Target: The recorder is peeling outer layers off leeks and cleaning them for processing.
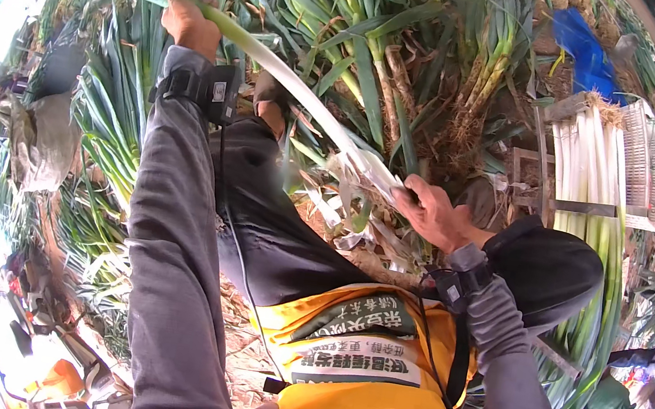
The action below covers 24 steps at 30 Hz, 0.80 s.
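Note:
My left hand (190, 21), raised at the upper left, is closed round a long green onion (282, 74) just below its green leaves. The white shaft slants down to the right across my lap. At its lower end my right hand (438, 215) is closed, with thumb and fingers pinching the white tip. Pale, loose outer skin hangs from the shaft near that tip. Something small and dark shows at my right fingertips; I cannot make out what it is. Peeled scraps (343, 211) lie on the ground below the shaft.
Unpeeled green onions with roots (476, 83) are heaped ahead of me. More leafy onions (114, 94) lie at left. On the right, a rack (583, 208) holds a bundle of clean white onions (594, 161). Blue plastic (584, 48) lies at far right. Wrist-device cables run along my arms.

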Tool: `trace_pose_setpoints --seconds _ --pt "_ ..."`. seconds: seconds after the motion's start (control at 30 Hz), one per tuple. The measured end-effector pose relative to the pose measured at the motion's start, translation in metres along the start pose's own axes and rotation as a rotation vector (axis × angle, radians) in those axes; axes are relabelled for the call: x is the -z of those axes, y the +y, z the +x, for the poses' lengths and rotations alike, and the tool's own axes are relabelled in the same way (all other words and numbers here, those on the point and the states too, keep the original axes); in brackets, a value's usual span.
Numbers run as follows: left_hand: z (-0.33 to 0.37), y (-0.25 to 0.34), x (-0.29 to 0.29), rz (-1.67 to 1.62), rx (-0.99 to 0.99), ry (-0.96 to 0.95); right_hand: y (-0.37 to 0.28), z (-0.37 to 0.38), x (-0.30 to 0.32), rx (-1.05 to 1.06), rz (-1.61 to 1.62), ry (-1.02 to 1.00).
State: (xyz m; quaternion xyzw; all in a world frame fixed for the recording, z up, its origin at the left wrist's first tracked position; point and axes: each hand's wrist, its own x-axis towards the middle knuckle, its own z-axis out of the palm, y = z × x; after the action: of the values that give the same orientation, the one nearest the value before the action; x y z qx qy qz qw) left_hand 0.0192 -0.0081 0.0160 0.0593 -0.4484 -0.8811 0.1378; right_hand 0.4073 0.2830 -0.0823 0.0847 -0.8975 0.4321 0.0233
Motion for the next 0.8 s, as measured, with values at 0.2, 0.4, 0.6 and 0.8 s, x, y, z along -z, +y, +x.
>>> trace_pose_setpoints --seconds 0.2,0.4,0.6,0.8 --pt "0.010 0.038 0.029 0.098 -0.210 0.197 -0.016 -0.059 0.045 0.007 -0.273 -0.014" --pt "0.040 0.031 0.037 0.061 -0.193 0.153 0.005 -0.014 0.042 -0.531 0.354 -0.106" --pt "0.025 0.035 0.020 -0.289 0.026 -0.024 0.005 0.038 -0.012 -0.140 0.612 0.084" --pt "0.017 0.010 0.017 -0.431 0.176 -0.006 -0.038 0.109 -0.005 -0.178 1.620 0.339"
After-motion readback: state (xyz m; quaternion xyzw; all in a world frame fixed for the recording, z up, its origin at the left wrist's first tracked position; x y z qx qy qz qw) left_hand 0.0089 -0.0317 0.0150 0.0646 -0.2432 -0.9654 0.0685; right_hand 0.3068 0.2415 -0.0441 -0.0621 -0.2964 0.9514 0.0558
